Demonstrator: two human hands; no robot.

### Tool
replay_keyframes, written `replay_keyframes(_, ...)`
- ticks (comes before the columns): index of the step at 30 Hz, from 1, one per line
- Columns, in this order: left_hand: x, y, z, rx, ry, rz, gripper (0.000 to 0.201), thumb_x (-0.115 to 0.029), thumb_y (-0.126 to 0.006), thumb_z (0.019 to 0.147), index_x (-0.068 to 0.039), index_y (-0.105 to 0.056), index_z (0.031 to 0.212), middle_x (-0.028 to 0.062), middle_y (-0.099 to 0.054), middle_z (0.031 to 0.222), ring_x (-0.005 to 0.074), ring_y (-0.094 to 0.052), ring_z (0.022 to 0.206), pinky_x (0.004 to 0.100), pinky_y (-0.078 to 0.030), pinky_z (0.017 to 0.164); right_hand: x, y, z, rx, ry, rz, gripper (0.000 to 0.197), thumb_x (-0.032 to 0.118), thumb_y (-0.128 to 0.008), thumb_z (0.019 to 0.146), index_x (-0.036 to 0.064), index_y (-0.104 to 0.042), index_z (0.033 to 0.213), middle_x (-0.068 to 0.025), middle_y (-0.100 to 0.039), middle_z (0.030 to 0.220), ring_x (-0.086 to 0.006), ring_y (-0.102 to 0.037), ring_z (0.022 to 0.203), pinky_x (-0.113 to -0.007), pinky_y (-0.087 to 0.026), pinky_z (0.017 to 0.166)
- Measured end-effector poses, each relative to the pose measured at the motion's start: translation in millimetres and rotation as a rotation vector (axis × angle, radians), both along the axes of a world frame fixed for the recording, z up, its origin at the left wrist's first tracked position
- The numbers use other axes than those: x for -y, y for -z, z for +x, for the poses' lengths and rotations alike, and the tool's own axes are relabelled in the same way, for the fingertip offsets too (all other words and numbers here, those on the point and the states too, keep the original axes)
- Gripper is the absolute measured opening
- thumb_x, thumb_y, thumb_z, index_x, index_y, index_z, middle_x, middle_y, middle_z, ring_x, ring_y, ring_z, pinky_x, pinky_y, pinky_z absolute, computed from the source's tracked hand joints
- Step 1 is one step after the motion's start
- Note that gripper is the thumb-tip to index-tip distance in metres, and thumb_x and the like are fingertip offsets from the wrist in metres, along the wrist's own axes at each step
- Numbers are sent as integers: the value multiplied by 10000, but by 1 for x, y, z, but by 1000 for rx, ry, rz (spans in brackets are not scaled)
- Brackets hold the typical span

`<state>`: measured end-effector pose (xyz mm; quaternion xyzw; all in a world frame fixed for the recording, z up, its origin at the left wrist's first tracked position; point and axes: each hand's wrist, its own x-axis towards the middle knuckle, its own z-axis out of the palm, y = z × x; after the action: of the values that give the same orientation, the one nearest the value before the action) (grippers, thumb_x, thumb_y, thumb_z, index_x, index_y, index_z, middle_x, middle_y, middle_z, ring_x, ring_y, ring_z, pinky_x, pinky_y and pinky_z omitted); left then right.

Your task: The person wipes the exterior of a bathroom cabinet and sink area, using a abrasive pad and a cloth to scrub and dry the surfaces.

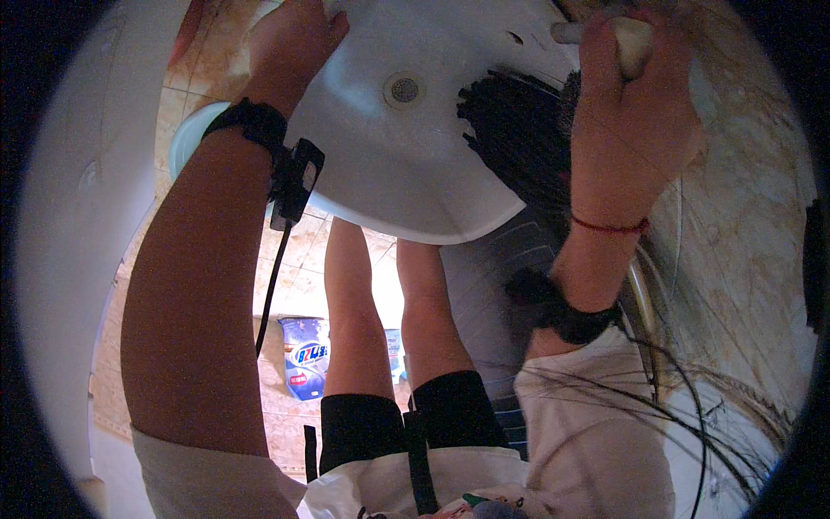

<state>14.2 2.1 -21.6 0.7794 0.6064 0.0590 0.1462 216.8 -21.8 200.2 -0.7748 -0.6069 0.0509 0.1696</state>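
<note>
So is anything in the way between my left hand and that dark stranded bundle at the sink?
Nothing visible: between the left hand and the dark bundle over the right side, I see just the sink's white basin and its round drain.

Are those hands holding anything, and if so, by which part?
The right hand seems closed around a pale object; the gripped part is hidden. Whether the left hand holds anything cannot be told.
</note>
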Motion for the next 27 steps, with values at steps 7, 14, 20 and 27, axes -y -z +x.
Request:
replay_keyframes(7, -4, -20, 4, -15, -10, -65, 473, -335, -656, 746, 39, -487, 981, 234, -577, 838, 385, -567, 764, 454, -461, 680, 10, 30, 26, 79, -140, 188, 515, 266, -661, 792, -11, -446, 1168, -162, -568, 984, -228, -583, 862, -319, -464, 753)
replay_keyframes(14, 1, -18, 0, 251, 27, -3, 451, -281, -672, 733, 46, -499, 992, 237, -567, 891, 365, -561, 822, 439, -450, 736, 115, 120, 11, -592, -89, -306, 757, 202, -699, 735, -35, -216, 1269, -150, -513, 959, -202, -512, 817, -337, -424, 775)
replay_keyframes(20, -10, -5, -3, 149, 115, 284, 583, -285, -676, 723, 27, -413, 1139, 239, -564, 903, 386, -569, 803, 437, -465, 712, 159, 262, 13, -493, -105, -715, 744, 265, -753, 642, -44, -327, 1169, -184, -470, 994, -277, -493, 954, -359, -406, 840)
replay_keyframes(27, 2, -43, 22, -68, -199, -186, 448, -306, -618, 724, -4, -396, 971, 236, -576, 782, 411, -573, 718, 491, -449, 662, 155, 312, 14, -229, -250, -844, 551, 180, -720, 635, 19, -469, 1098, -182, -461, 1075, -354, -478, 1020, -406, -420, 874)
